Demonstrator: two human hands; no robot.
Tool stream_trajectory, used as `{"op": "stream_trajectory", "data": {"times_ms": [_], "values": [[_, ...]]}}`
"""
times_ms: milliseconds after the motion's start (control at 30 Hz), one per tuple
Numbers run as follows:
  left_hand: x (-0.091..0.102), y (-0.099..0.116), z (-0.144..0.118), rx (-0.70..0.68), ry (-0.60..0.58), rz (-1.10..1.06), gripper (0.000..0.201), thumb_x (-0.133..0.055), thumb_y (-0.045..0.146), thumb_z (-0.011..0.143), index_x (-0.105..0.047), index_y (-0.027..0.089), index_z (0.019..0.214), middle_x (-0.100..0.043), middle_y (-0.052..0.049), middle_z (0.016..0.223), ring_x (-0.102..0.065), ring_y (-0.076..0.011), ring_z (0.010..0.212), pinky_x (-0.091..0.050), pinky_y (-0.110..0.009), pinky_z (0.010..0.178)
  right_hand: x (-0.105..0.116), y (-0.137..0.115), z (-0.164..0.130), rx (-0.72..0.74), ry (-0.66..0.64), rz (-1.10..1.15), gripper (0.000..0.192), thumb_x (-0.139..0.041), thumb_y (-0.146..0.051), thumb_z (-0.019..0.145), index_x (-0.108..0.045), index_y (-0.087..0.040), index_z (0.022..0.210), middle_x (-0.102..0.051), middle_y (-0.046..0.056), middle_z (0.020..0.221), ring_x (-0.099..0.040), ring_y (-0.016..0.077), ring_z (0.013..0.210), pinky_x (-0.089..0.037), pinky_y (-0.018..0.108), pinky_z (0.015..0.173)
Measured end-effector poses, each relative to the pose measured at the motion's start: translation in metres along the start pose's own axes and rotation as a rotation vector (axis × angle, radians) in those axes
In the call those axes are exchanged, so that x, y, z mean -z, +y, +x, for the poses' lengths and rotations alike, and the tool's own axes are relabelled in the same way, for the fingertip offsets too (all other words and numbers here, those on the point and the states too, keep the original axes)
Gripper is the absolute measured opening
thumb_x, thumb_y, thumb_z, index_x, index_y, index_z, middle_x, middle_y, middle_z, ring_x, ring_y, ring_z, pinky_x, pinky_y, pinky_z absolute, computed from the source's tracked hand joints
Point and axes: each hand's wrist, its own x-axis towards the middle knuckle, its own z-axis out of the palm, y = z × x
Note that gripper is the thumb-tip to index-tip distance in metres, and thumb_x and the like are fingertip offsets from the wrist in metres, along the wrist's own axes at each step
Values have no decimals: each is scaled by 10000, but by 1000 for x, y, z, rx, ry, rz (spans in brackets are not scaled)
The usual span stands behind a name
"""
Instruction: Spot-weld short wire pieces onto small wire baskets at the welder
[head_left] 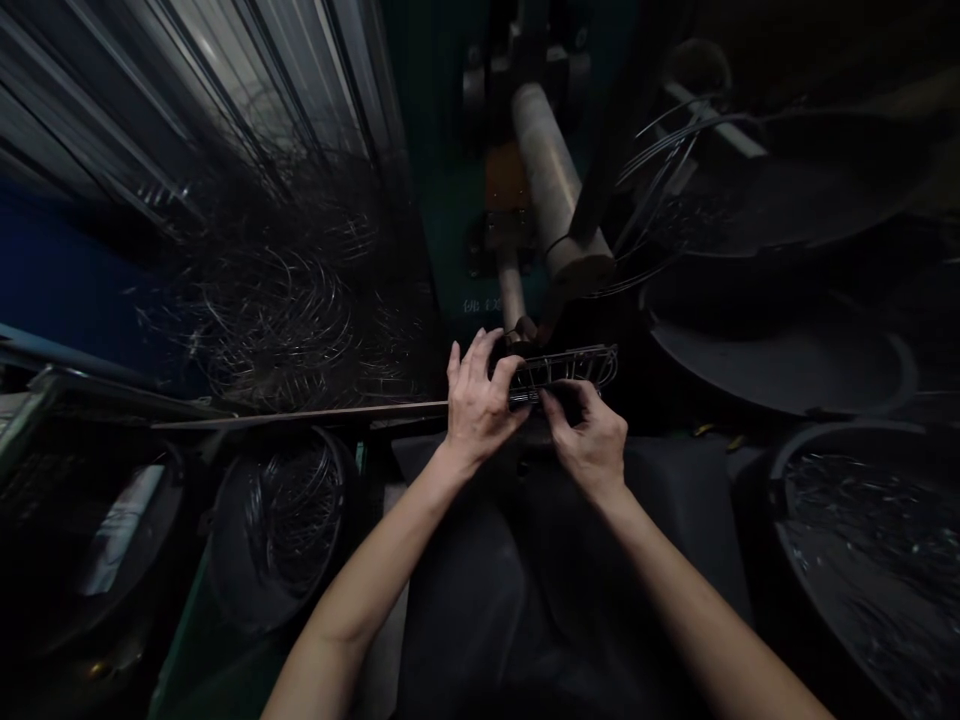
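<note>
We held a small wire frame [564, 368] with both hands, directly below the pale cylinder [553, 180] of the machine that rose at the middle of the view. The frame lay lengthwise, its far end jutting out to the right under the cylinder's lower end.

Our left hand [478, 398] gripped the frame's left end, below and just left of the cylinder; its fingers [469, 360] were loosely spread and curled over the top of the wire, the thumb pressed at the near side. Our right hand [592, 440] sat just below the frame, below and slightly right of the cylinder, fingers drawn together and pinching the frame's near edge from underneath. Both forearms ran down toward the bottom of the view over a dark lap.

Left of the cylinder, a large tangle of loose wire loops [277, 290] was heaped against a ribbed metal wall. Lower left of the cylinder stood a dark bucket [277, 520] holding more wire rings. Right of the cylinder, 2 broad dark basins [780, 350] were stacked, with thin wire strands [660, 160] arching near them. At the lower right, another tub [862, 540] held glinting wire pieces. The scene was dim, so finer detail on the frame could not be told.
</note>
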Motion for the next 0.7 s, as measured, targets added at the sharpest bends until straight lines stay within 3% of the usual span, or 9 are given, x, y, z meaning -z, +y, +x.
{"op": "stream_trajectory", "data": {"times_ms": [233,700], "values": [[-6,-5,3,-30,38,12,483,-758,274,701,-531,193,1120,-469,-167,1425,-395,-320,1388,-282,-546,1157,-1,3,4,-81,-40,19,246,-543,-411,905,-617,-176,913,-683,49,826,-640,152,696,-530,275,697],[-14,-13,10,-54,40,35,500,-758,339,716,-534,198,1140,-446,-163,1448,-367,-319,1407,-268,-542,1166,-8,14,10,-56,-21,59,244,-541,-413,911,-606,-178,934,-672,41,849,-634,150,738,-500,274,714]]}}
